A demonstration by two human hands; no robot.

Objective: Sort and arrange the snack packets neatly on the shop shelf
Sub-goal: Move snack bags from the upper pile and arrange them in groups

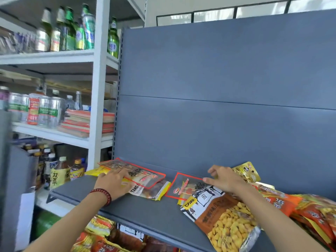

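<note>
1. Grey shelf (131, 208) runs across in front of you, with snack packets lying flat on it from 9 o'clock round to 3 o'clock.
2. Your left hand (112, 184) reaches in from 7 o'clock, a red bead bracelet (103, 194) on its wrist. It lies palm down on the first red-edged packet (143, 172), fingers straight and close together, aimed at 2 o'clock.
3. That packet overlaps a yellow packet (154, 192) at its 5 o'clock.
4. Your right hand (225, 179) comes in from 5 o'clock, palm down, fingers spread toward 10 o'clock. The forefinger tip touches the second red-edged packet (183, 188). You cannot tell whether the thumb pinches anything.
5. At that hand's 6 o'clock a brown nut packet (223, 217) covers the second packet's corner. A gold packet (249, 171) sits at 1 o'clock, and orange packets (283, 200) are heaped at 3 o'clock.
</note>
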